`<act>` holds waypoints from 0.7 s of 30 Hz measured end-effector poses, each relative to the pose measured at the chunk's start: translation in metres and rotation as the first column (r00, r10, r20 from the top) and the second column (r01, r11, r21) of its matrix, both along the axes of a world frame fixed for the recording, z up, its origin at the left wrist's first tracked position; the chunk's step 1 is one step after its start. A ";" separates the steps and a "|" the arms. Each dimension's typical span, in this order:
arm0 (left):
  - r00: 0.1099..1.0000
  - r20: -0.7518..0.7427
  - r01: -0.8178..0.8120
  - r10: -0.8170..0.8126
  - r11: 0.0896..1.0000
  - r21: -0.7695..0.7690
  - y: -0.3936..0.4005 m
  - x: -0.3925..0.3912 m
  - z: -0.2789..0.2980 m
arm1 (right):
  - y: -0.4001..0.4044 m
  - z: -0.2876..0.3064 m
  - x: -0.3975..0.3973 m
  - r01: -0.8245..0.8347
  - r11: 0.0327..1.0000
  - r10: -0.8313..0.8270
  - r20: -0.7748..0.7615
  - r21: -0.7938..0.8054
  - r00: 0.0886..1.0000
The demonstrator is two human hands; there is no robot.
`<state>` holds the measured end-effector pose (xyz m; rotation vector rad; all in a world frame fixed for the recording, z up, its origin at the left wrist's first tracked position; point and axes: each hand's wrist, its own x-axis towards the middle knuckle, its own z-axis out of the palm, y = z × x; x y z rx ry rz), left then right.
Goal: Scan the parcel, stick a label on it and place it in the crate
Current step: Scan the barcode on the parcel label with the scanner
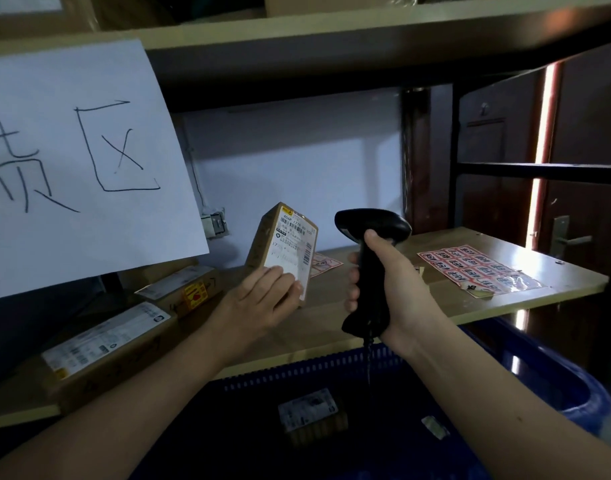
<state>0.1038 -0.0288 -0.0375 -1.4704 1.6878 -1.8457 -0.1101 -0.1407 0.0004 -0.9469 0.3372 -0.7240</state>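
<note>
My left hand (262, 299) holds a small cardboard parcel (283, 244) upright over the shelf, its white shipping label with barcodes turned toward the right. My right hand (390, 285) grips a black handheld barcode scanner (370, 258), whose head points left at the parcel's label from a short distance. A sheet of red labels (477, 268) lies on the shelf to the right of the scanner. Below the shelf edge stands a blue crate (332, 365); a small labelled parcel (311, 414) lies inside it.
The wooden shelf (505, 306) carries two flat labelled boxes (106, 344) (183, 285) at the left. A large white paper sign (75, 161) with handwriting hangs at the upper left. Another shelf board runs overhead. A dark door with a handle (567, 240) is at the right.
</note>
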 end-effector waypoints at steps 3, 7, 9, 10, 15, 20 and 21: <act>1.000 0.010 0.022 -0.022 1.000 -0.018 -0.004 0.003 -0.010 | 0.005 0.001 0.002 -0.002 1.000 0.002 0.009 0.024 1.000; 1.000 -0.018 0.021 -0.021 1.000 -0.018 -0.007 0.007 -0.019 | 0.011 -0.001 0.005 -0.035 0.999 0.035 0.001 0.019 0.999; 0.999 0.004 0.041 -0.040 0.998 -0.052 -0.010 0.008 -0.021 | 0.014 -0.003 0.005 -0.059 0.998 0.059 -0.009 0.009 0.998; 0.998 0.020 0.062 -0.061 0.995 -0.077 -0.011 0.008 -0.021 | 0.017 -0.003 0.006 -0.068 0.998 0.068 -0.010 0.008 0.998; 0.992 0.062 0.114 -0.107 0.986 -0.123 -0.013 0.008 -0.023 | 0.025 -0.004 0.010 -0.072 0.997 0.072 0.000 -0.005 0.997; 0.996 0.044 0.086 -0.081 0.988 -0.128 -0.014 0.009 -0.024 | 0.027 -0.001 0.012 -0.027 0.999 0.027 0.012 -0.027 1.000; 0.995 0.042 0.096 -0.091 0.986 -0.134 -0.015 0.010 -0.024 | 0.027 -0.001 0.012 -0.023 0.999 0.023 0.014 -0.031 1.000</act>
